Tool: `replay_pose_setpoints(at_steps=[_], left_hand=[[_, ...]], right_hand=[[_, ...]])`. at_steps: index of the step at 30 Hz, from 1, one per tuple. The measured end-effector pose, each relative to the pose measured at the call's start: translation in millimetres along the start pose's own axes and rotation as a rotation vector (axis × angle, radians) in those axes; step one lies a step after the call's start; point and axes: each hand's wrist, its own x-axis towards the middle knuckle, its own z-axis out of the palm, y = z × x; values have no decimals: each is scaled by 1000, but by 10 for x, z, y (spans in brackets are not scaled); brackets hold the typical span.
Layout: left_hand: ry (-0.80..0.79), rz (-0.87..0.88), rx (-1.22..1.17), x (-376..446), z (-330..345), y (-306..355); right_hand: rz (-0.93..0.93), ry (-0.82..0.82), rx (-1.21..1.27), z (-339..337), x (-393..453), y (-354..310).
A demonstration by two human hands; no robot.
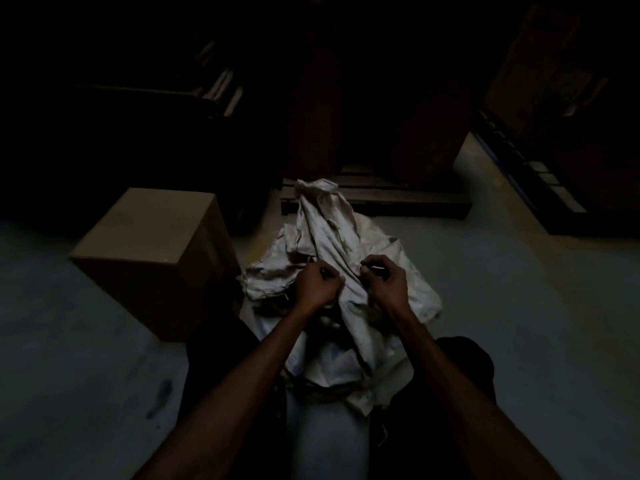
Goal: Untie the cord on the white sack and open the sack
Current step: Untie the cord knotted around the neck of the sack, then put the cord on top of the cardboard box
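A crumpled white sack (332, 237) stands on the floor in the middle of the head view, its gathered neck rising toward the back. My left hand (317, 284) is curled against the left side of the neck, pinching something thin and dark there, probably the cord. My right hand (382, 278) is curled on the right side and pinches the sack's fabric or the cord; the dim light hides which. The cord itself is barely visible between the two hands.
A brown cardboard box (156, 254) stands on the grey floor (86, 358) just left of the sack. A dark wooden pallet (381, 199) with tall dark stacks lies behind it. Shelving at the far right (540, 174) is in shadow.
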Motion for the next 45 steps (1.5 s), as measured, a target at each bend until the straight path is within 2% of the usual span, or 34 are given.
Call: replay_pose_setpoints(at_steps=[4,8,11,17,23,27,30,35,39,45], left_hand=[[108,153,196,-167,-133,63],[73,343,220,-212,-208,267],[35,401,169,-223,-330,441],[17,441,11,-265,-585,627],[47,437,-154,-201,-914,771],[117,475,-140,-155,-1315,776],[196,483,-40,-95,-1648,699],[384,424,148,-37,-2149,397],[473,279,223,83,-2521,-158],[573,-7,132,223,-2855,-881]], right_hand=[[-56,-51,-36,-11,-31,-208],[-95,-92,-56,7,-79,-429],[-110,-113,-28,9,-104,-601],[-128,-135,192,59,0,-1134],[-150,-156,279,260,115,-1543],[-149,-147,298,528,216,-1691],[-150,-154,320,818,259,-1788],[-32,-172,305,1540,262,-1677],[67,-274,149,2160,200,-1343],[-79,-416,-231,2945,187,-1003]])
